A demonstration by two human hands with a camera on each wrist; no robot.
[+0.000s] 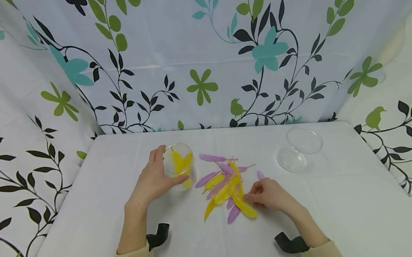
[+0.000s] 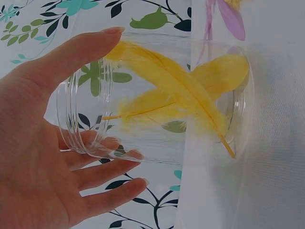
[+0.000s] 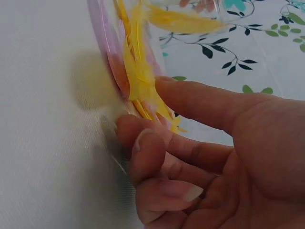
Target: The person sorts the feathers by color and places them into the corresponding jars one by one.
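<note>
In the head view my left hand (image 1: 155, 179) holds a clear jar (image 1: 169, 171) at the left of the pile. In the left wrist view the thumb lies on one side of the jar's rim and fingers on the other. Yellow feathers (image 2: 157, 90) lie crossed inside the jar. My right hand (image 1: 269, 195) is at the right edge of a loose pile of yellow feathers (image 1: 228, 190) and purple feathers (image 1: 217, 187). In the right wrist view its thumb overlaps a yellow feather (image 3: 139, 78); a gap shows between thumb and forefinger, and whether they pinch it is unclear.
A second clear jar (image 1: 304, 140) stands at the right back of the white table (image 1: 359, 213). One purple feather (image 1: 260, 175) shows just behind my right hand. A patterned curtain (image 1: 171, 47) hangs behind the table. Black wrist mounts (image 1: 159, 235) sit on both forearms.
</note>
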